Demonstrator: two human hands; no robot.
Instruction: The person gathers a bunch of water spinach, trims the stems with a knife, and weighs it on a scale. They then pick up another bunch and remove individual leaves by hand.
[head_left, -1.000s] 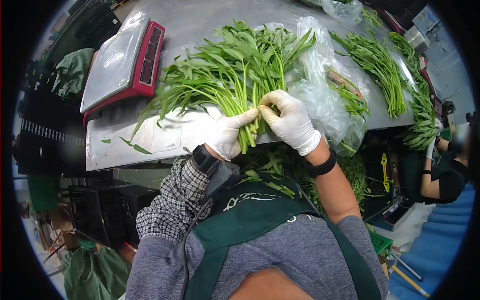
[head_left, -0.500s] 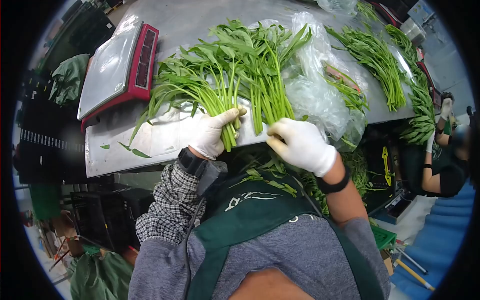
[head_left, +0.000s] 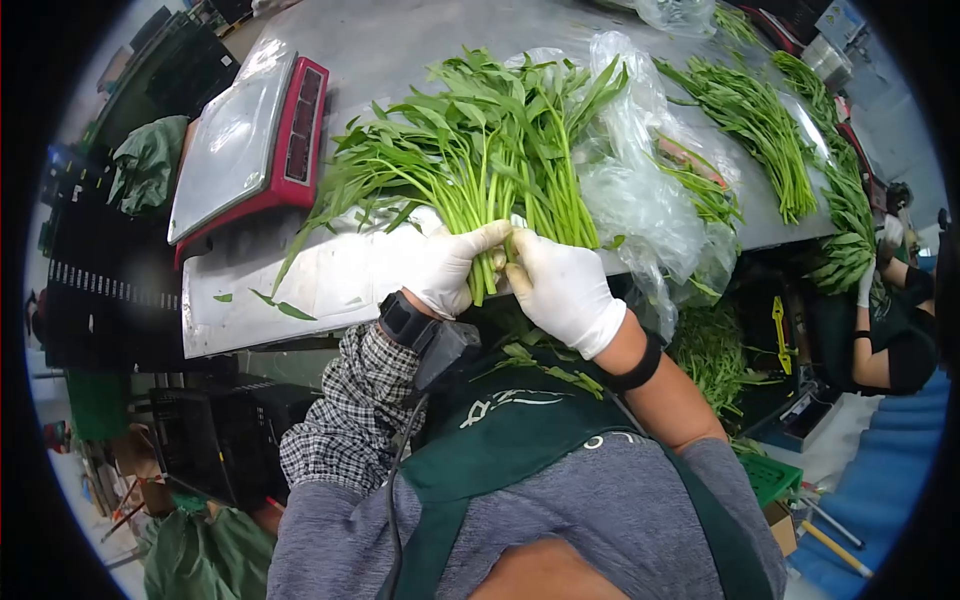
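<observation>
My left hand [head_left: 448, 266], in a white glove, is closed around the lower stems of a bunch of water spinach [head_left: 465, 205] at the table's front edge. The leafy tops spread away from me over the table. Right against it, my gloved right hand [head_left: 568, 292] pinches stem ends between thumb and fingers, and the two hands meet at the thumbs. More water spinach stems [head_left: 565, 215] lie just behind the right hand, by the clear plastic bags [head_left: 645, 200]. Part of the gripped stems is hidden by my fingers.
A red scale [head_left: 255, 150] with a metal plate stands on the left of the metal table [head_left: 370, 55]. Another bunch of greens [head_left: 765, 140] lies to the right. Loose greens [head_left: 705, 350] sit below the table edge. At far right a co-worker's gloved hand [head_left: 866, 283] touches greens.
My right hand has moved left from the stems beside the bags to the bunch in my left hand, and now pinches stems there. The left hand keeps its hold.
</observation>
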